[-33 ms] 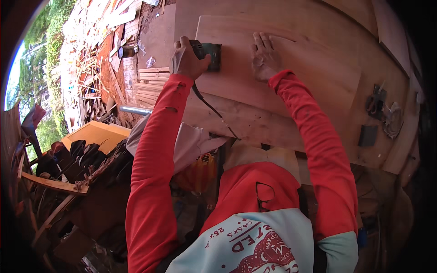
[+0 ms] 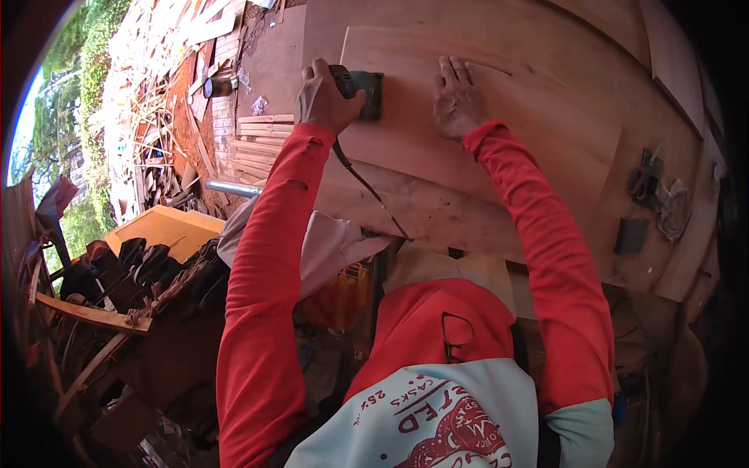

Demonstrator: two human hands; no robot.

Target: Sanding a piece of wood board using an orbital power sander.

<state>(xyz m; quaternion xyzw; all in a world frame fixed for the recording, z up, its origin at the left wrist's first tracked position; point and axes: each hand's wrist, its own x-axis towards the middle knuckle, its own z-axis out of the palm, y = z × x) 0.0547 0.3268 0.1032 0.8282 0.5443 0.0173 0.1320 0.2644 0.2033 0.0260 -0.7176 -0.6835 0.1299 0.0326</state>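
Observation:
My left hand (image 2: 321, 97) is wrapped round a dark green electric sander (image 2: 368, 95), which rests on the left end of a pale wooden panel (image 2: 538, 125). A dark cord (image 2: 363, 183) runs from the tool past my left wrist toward the bench's near edge. My right hand (image 2: 459, 100) lies flat on the same panel, right of the sander, with its fingers extended and nothing held. Just beyond its fingertips a short dark line marks the wood.
At the bench's right lie a dark tool (image 2: 646, 178), a dark flat rectangular piece (image 2: 630, 235) and crumpled clear plastic (image 2: 672, 210). Wooden strips (image 2: 261, 144) are stacked beyond my left arm. A metal pipe (image 2: 232, 188), a tin (image 2: 217, 87) and scattered wood scraps are further left.
My hands, the sander and the panel appear very slightly further right in the picture. The left hand's grip and the flat right hand look the same.

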